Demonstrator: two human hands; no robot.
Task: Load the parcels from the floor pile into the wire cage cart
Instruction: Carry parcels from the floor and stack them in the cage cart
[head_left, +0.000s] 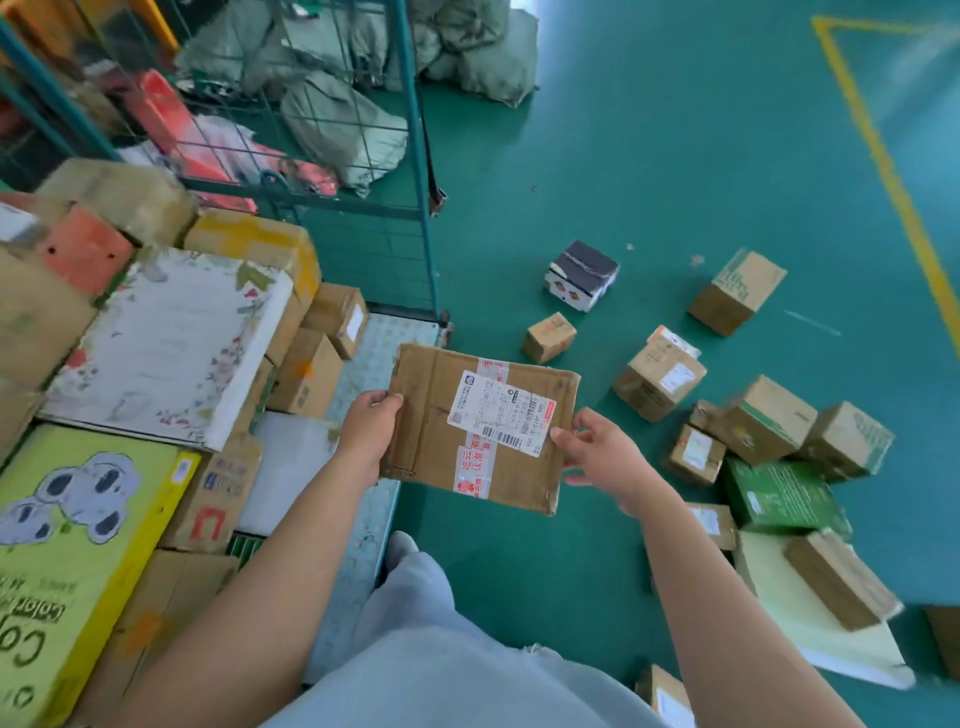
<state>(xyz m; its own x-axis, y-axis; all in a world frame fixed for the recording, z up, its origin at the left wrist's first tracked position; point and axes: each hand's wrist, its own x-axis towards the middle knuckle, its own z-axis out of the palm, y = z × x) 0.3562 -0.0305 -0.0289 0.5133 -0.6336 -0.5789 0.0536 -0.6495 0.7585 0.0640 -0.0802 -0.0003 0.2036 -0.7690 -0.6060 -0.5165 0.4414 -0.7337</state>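
Observation:
I hold a flat brown cardboard parcel (431, 415) with a white shipping label and red-printed tape, label up, above the green floor beside the cart. My left hand (370, 427) grips its left edge. My right hand (597, 451) holds its right edge, thumb on the label corner. The wire cage cart (426, 218) stands at the left, its teal frame and mesh behind a stack of loaded boxes, among them a white floral box (166, 343) and a yellow-green box with cartoon koalas (78, 545). The floor pile (769, 426) of small brown boxes lies at the right.
A black-and-white box (582, 275) and a small brown box (548, 336) lie apart on the floor ahead. A green box (779, 493) and a pale flat parcel (810, 623) sit in the pile. Grey sacks (343, 119) lie behind the cage. A yellow floor line (883, 156) runs at the far right.

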